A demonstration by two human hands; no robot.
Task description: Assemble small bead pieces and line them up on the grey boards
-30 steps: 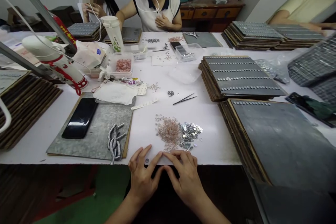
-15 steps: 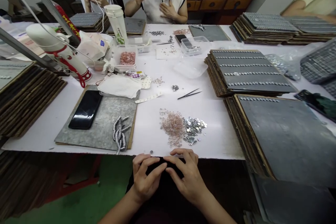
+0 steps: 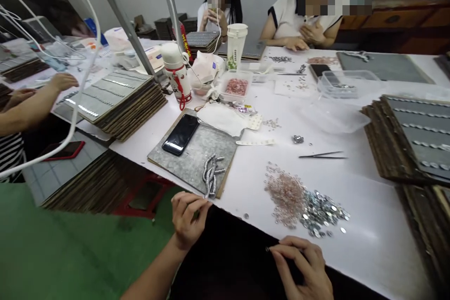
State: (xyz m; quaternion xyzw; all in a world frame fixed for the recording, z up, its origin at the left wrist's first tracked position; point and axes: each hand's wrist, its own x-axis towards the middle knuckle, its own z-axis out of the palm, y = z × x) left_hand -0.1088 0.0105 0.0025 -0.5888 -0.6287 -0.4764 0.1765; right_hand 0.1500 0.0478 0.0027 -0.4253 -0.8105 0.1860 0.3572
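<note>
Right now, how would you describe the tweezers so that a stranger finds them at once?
Start at the white table and find the pink and silver heap of small rings near its front edge. Just behind that heap, toward the far side, lie the tweezers, flat and alone on bare white. They are the only thin, dark, pointed tool there; everything around them is tiny loose pieces.

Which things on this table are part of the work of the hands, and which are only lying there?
In use: left hand, right hand, pink rings, silver washers, finished stacks.
Lying about: phone, tweezers, flask, cup.
</note>
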